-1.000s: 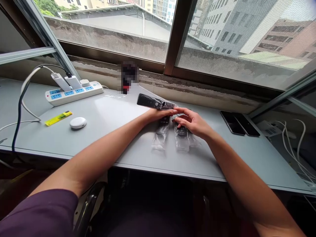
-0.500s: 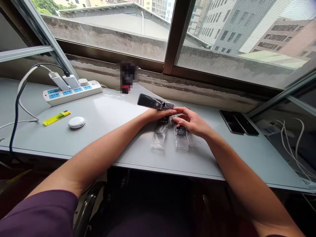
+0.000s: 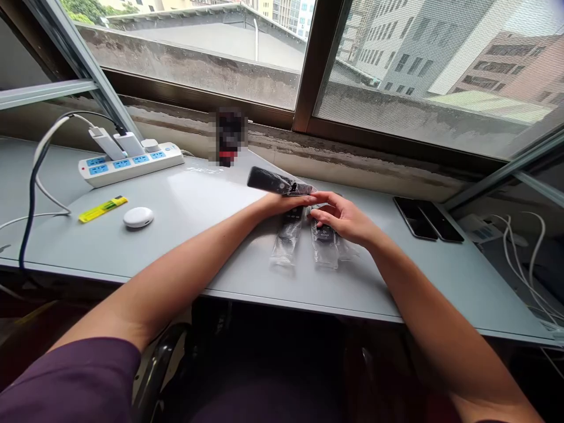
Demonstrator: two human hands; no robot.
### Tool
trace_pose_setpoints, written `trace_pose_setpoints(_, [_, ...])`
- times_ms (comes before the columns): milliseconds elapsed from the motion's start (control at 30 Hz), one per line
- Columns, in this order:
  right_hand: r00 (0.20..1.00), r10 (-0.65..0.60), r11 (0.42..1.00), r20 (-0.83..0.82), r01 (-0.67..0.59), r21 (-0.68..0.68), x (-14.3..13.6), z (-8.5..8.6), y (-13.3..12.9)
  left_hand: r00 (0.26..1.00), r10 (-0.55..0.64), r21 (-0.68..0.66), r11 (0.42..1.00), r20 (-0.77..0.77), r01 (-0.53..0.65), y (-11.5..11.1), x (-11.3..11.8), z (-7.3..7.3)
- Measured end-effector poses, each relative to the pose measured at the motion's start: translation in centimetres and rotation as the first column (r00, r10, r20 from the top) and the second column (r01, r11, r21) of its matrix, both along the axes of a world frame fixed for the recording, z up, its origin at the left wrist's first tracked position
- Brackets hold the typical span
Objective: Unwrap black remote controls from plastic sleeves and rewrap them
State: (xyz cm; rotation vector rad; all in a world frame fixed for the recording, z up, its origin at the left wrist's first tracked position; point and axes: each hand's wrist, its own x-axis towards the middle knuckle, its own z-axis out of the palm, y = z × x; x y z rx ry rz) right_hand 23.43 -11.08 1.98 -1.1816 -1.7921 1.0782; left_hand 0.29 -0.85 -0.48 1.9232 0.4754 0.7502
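Several black remote controls in clear plastic sleeves lie together on the grey desk [image 3: 247,282]. One remote [image 3: 268,180] lies crosswise behind my left hand [image 3: 284,202]. That hand rests flat with its fingers stretched to the right, over the upper part of a second bagged remote [image 3: 288,232]. My right hand [image 3: 346,217] is curved above a third bagged remote [image 3: 325,235], thumb and fingers apart. Its fingertips meet the left fingertips. Beneath the hands, parts of the remotes are hidden, and I cannot tell how firmly they are touched.
On the left are a white power strip [image 3: 132,167] with plugs and cables, a yellow packet [image 3: 103,209] and a white rounded case [image 3: 138,217]. Two dark phones [image 3: 425,218] lie at the right. A pixelated dark object [image 3: 230,138] stands at the back by the window.
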Motion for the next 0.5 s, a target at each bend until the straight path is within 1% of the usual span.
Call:
trace_pose_setpoints(100, [0.999,0.004,1.000,0.039,-0.005,0.008,-0.04,0.05,-0.15,1.000,-0.007,0.007,1.000,0.003,0.007,-0.14,-0.02,0.23])
trace_pose_setpoints(267, [0.993,-0.002,0.998,0.120,-0.006,0.068,-0.15,0.30,-0.54,1.000,-0.003,-0.031,1.000,-0.010,0.003,-0.58,-0.06,0.50])
trace_pose_setpoints(400, [0.997,0.006,1.000,0.083,-0.008,0.020,-0.05,0.33,-0.46,1.000,0.007,-0.039,0.999,-0.010,-0.008,-0.75,-0.09,0.58])
trace_pose_setpoints(500, [0.999,-0.024,1.000,0.028,0.024,0.010,-0.15,0.20,-0.20,1.000,-0.009,-0.025,1.000,-0.001,0.009,-0.55,-0.06,0.43])
